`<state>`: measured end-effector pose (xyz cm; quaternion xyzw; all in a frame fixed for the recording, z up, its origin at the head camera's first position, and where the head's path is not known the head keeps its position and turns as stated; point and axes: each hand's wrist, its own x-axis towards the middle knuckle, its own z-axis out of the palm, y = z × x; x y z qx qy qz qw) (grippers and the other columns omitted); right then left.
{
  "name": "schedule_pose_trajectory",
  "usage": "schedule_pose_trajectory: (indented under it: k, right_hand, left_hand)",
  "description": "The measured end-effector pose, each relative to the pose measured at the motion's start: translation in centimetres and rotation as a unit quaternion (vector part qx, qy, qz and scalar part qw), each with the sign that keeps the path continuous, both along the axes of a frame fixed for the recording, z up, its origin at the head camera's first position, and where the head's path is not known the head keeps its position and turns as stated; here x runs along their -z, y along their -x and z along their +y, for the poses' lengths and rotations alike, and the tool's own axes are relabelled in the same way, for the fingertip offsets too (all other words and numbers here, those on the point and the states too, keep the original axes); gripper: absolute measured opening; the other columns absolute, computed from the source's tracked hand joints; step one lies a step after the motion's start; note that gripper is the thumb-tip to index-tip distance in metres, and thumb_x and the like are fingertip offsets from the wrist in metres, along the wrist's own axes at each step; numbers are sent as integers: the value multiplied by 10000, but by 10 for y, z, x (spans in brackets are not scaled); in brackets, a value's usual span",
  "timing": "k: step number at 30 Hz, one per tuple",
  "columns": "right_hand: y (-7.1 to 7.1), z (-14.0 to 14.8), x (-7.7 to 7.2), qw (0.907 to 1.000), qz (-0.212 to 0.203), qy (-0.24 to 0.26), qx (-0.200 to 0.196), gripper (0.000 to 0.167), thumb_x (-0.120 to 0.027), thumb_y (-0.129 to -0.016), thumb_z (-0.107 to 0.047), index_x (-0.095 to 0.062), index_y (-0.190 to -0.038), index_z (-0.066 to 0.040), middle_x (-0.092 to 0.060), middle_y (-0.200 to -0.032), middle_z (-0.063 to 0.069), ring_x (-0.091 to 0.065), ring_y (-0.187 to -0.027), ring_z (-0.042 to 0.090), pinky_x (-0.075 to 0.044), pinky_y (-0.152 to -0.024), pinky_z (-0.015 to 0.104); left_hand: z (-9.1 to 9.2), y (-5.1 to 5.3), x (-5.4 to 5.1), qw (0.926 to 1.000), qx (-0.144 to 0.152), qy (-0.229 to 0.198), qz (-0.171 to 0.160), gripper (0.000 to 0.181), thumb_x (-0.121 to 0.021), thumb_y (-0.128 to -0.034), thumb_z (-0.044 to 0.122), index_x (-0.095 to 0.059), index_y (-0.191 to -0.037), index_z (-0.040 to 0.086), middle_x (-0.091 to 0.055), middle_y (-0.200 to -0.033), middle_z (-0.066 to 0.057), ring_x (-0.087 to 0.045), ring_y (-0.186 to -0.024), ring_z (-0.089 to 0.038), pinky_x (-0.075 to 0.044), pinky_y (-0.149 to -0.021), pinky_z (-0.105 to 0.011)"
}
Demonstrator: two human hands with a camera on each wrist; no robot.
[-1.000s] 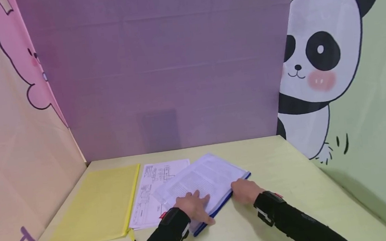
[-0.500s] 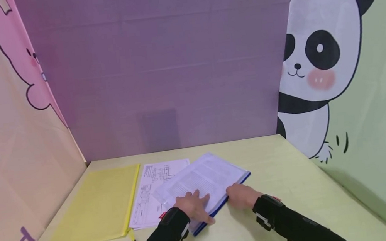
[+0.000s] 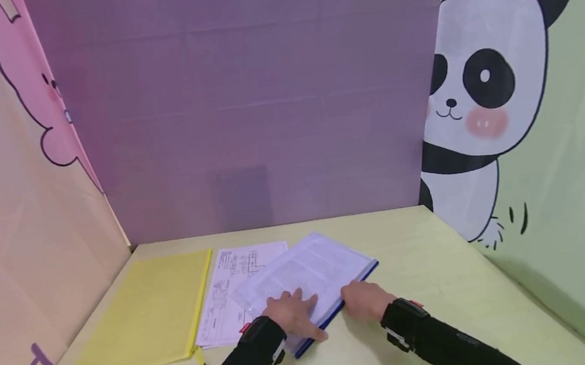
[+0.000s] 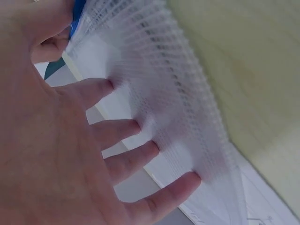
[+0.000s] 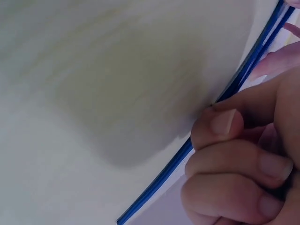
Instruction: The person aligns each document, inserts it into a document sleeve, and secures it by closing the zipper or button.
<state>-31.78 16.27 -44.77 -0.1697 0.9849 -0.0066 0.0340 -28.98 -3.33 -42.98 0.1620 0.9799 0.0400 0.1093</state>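
Note:
A clear zip document pouch (image 3: pixel 305 260) with printed sheets inside lies at a slant on the table, its blue zipper edge (image 3: pixel 368 271) facing me on the right. My left hand (image 3: pixel 290 315) rests on the pouch with its fingers spread and its thumb at the blue edge; in the left wrist view, the fingertips (image 4: pixel 152 147) press the meshed plastic. Halfway along the zipper edge, my right hand (image 3: pixel 365 300) pinches it with curled fingers. In the right wrist view, the zipper strip (image 5: pixel 157 185) runs out past the curled fingers (image 5: pixel 225 164); any slider is hidden under them.
Sheets with line drawings (image 3: pixel 222 309) lie left of the pouch, partly beneath it. Further left is a yellow zip folder (image 3: pixel 138 315) with a dangling pull (image 3: pixel 201 359). A purple panel (image 3: pixel 265 120) stands behind the table, with printed walls on both sides.
My right hand has slid a short way along the blue zipper edge, leftward and slightly nearer to me. The left hand and the pouch stay in place.

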Motion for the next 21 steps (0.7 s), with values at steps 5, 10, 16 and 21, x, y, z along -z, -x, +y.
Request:
schedule_pose_trajectory:
  k: [5,10,16,21]
  right_hand:
    - [5,1,1,9993,329,-176,-20,149,-698,-891,-105,-596,-786,-76,-559,-750,40,-514,-679,203,-512,-657,435]
    - [16,7,4,9989,429,-162,78,150,-707,-869,-94,-592,-774,-79,-593,-760,58,-558,-695,214,-537,-679,468]
    - [30,10,2,9990,376,-113,229,107,-689,-886,-73,-617,-812,-42,-636,-814,115,-607,-735,264,-553,-696,503]
    - [43,11,6,9979,586,-106,255,91,-662,-901,-89,-637,-840,-26,-644,-818,132,-603,-704,274,-555,-669,518]
  left_hand:
    - [2,0,1,9997,91,-156,160,954,-629,-774,805,-489,-1525,233,-470,-1530,-136,-455,-1370,-381,-389,-1056,-608]
    - [2,4,2,9991,175,-394,-8,881,-575,-831,794,-517,-1507,232,-479,-1529,-100,-416,-1405,-351,-329,-1121,-581]
    - [-1,6,0,9981,454,-410,58,674,-670,-859,626,-579,-1452,320,-513,-1464,-88,-392,-1400,-334,-283,-1135,-642]
    - [-2,4,2,9973,419,-600,-94,624,-713,-859,555,-576,-1443,385,-379,-1590,-108,-283,-1484,-388,-226,-1145,-687]
